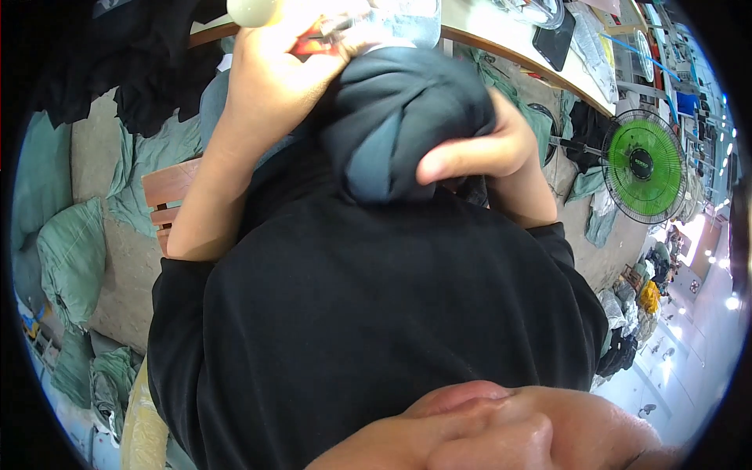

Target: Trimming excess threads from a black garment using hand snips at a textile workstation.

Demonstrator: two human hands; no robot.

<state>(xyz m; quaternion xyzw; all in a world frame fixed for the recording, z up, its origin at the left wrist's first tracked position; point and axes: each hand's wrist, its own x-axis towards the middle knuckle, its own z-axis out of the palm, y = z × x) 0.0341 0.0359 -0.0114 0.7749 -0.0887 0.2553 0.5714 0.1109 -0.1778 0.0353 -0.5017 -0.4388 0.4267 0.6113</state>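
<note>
A bunched dark cloth [407,117], black with a blue-grey patch, is held up in front of my chest. My right hand [493,149] is closed round its right side, with the thumb pressed on the front. My left hand [286,59] is at the table's edge, up and left of the cloth. Its fingers are closed on a small red-handled metal tool [309,45], partly hidden and washed out by glare. The cloth's upper left side lies close to the left hand; whether they touch I cannot tell.
On the pale table [501,27] are a clear plastic container [411,22] and a black phone [554,47]. A green-bladed fan [642,164] stands at the right. Black cloth [133,63] hangs at the upper left. Green fabric bundles [72,254] lie on the floor, near a wooden stool [168,192].
</note>
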